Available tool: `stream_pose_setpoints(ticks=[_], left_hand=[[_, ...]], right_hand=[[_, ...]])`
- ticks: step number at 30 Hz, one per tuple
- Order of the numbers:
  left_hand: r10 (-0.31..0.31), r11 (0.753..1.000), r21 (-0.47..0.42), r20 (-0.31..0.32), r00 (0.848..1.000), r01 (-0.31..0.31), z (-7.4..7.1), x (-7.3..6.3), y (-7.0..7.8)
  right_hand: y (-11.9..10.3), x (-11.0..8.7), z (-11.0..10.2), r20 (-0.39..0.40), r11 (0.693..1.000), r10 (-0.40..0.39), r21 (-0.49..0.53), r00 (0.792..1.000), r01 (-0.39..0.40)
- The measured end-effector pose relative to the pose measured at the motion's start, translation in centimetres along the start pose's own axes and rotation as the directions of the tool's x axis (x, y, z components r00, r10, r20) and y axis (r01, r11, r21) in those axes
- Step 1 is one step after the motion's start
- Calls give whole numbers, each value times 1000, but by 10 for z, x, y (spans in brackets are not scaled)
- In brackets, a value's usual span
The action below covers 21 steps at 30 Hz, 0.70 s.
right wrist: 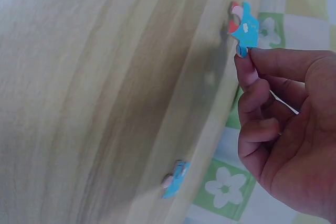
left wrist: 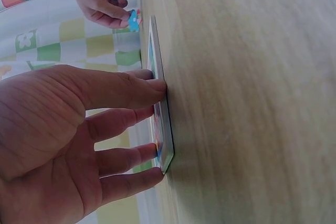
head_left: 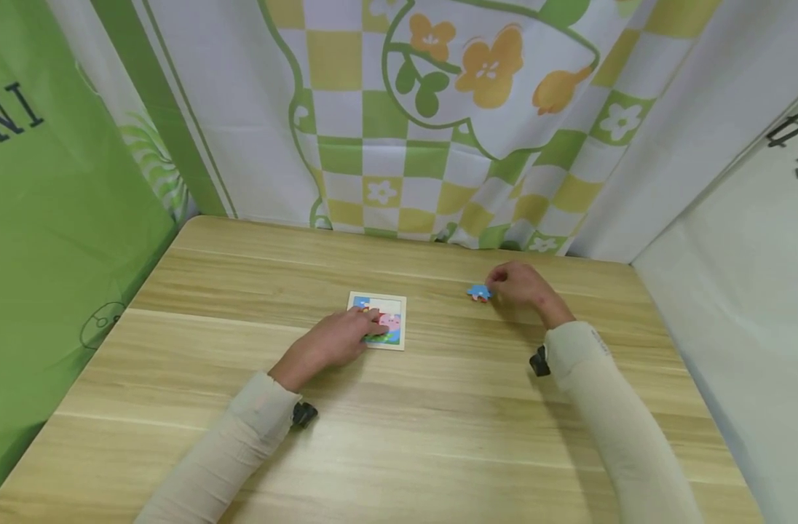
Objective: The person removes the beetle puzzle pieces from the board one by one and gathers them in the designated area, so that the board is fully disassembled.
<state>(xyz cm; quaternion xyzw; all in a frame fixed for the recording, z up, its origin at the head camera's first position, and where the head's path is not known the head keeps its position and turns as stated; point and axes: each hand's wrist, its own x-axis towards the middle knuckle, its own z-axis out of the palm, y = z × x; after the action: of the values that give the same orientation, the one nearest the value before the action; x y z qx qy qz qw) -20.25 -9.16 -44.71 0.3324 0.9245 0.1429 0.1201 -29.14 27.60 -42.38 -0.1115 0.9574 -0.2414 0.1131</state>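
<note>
My left hand (head_left: 336, 338) rests on a small square puzzle board (head_left: 402, 331) with a pale frame and a colourful picture. A white area (head_left: 384, 306) shows at its top right. In the left wrist view, the fairly straight fingers touch the board's face and the thumb (left wrist: 157, 85) meets its edge. My right hand (head_left: 518, 284) pinches a blue puzzle piece (right wrist: 249, 29) with red and pink parts between thumb and forefinger, to the right of the board. Another blue piece (right wrist: 176, 181) lies on the table in the right wrist view; I cannot pick it out in the head view.
The wooden table (head_left: 405, 437) spreads around both hands. A checked, flowered curtain (head_left: 386, 153) hangs along its back edge, a green cloth (head_left: 52, 218) at the left and a white one (head_left: 746, 269) at the right. Both sleeved wrists carry black devices (head_left: 539, 362).
</note>
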Motion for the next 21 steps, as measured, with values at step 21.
stream_pose_setpoints(ticks=[21], left_hand=[[-6,1000,-16,9,1000,7,-2,0,1]], right_hand=[[9,10,13,-28,999,38,-31,999,-39]])
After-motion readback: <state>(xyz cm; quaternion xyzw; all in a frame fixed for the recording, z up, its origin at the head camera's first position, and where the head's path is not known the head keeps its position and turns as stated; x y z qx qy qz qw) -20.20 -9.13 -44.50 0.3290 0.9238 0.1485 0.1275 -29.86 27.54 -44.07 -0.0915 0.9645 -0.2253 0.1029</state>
